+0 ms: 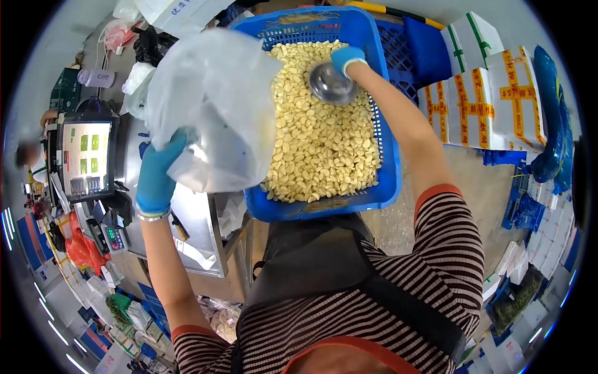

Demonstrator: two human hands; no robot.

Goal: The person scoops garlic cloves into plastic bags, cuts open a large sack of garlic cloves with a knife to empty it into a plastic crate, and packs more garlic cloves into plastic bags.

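My left hand (160,172), in a blue glove, grips a large translucent plastic bag (215,112) that hangs puffed out over the left edge of the basket. My right hand (347,59), also gloved in blue, is closed on the rim of a round metal scoop (333,83). The scoop rests on or just above pale yellow, flat pieces (324,146) that look like peeled cloves or beans. They fill much of a blue plastic basket (389,140). The inside of the bag is hard to make out.
At left, a lit screen (87,154) and a small scale display (114,238) stand by a metal table (198,234). White boxes (464,112) with orange tape are stacked at right. Behind the screen, a person (34,156) is partly visible.
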